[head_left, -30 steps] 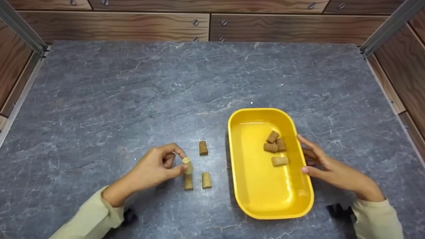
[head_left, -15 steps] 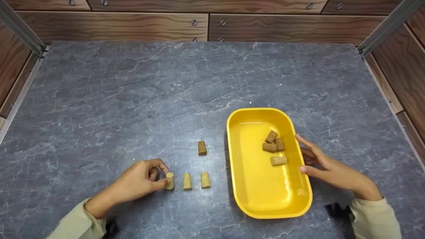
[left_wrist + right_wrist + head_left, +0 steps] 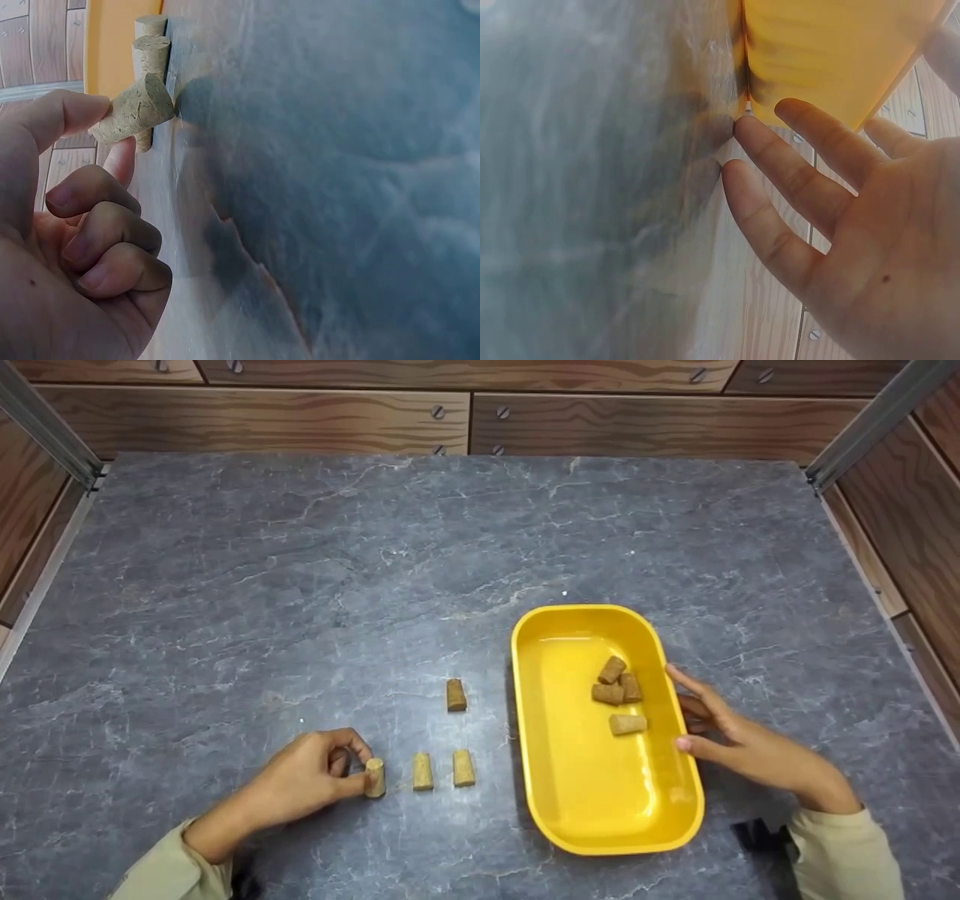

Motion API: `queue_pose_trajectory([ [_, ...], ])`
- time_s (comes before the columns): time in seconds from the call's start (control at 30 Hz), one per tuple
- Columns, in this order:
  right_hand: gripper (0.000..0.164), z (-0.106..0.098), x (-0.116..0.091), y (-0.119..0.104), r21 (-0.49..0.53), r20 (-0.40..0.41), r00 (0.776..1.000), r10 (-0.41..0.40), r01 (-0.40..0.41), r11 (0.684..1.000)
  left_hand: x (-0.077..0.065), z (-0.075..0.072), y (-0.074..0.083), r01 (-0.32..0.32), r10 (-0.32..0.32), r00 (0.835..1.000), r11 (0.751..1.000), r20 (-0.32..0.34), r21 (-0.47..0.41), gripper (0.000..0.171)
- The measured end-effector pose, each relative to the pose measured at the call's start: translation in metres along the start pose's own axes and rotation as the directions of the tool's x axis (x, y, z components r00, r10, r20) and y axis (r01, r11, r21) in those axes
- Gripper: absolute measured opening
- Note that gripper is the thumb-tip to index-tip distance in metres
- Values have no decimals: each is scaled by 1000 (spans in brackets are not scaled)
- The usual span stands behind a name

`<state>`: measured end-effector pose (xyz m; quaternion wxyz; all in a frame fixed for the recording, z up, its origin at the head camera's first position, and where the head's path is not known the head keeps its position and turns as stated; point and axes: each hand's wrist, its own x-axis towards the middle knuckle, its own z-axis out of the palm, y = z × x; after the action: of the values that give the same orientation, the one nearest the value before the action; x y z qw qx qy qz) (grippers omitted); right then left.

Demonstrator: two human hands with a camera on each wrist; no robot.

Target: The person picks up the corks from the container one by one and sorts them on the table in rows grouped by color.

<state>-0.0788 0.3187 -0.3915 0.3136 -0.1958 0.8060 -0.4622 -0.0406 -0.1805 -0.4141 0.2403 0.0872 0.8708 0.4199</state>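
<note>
A tilted cork (image 3: 377, 780) is pinched at three o'clock from the left hand (image 3: 300, 774); the tray (image 3: 581, 769) is touched by the outstretched right hand (image 3: 742, 746).

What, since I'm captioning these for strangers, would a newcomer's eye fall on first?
Probably the bright yellow tray, right of the middle of the head view, with four corks inside and the right hand at its side. Next, perhaps, the left hand, toward the lower left, pinching a pale cork left of two others.
</note>
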Motion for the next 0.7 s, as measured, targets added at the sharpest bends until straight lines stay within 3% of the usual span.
queue_pose_trajectory([
  [0.4,75,0,0,1,-1,-6,1000,-7,7,1000,7,3,3,10,-8,998,1000,-59,26,21],
  [0.7,74,0,1,-1,27,7,1000,6,-7,1000,12,4,4,0,3,999,999,-54,45,21],
])
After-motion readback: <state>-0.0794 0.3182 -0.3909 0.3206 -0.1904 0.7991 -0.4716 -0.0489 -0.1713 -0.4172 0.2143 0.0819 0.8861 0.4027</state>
